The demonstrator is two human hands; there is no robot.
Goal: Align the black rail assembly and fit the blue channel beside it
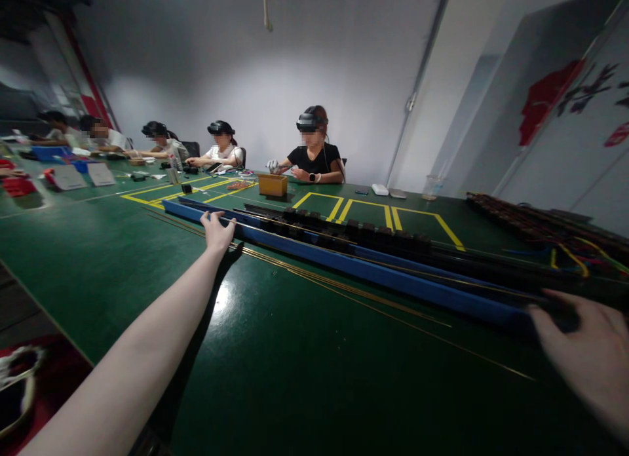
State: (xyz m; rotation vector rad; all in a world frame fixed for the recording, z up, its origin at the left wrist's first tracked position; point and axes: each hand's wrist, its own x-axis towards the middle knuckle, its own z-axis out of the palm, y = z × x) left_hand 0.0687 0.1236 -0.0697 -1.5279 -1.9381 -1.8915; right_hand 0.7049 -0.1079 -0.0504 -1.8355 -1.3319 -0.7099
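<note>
A long blue rail (344, 263) lies across the green table (275, 377), with black strips and blocks (363, 233) along its far side. My left hand (217, 232) reaches out with fingers spread, resting against the rail's left part. My right hand (587, 351) is at the lower right, its fingers closed on the rail's right end. Thin brass-coloured rods (344, 289) lie on the table just in front of the rail.
Several people wearing headsets sit along the far side. A yellow box (272, 185) stands near the closest one (314, 158). A plastic cup (431, 187) and small white items sit at the back. Bundles of dark strips and coloured wires (540, 227) lie at right.
</note>
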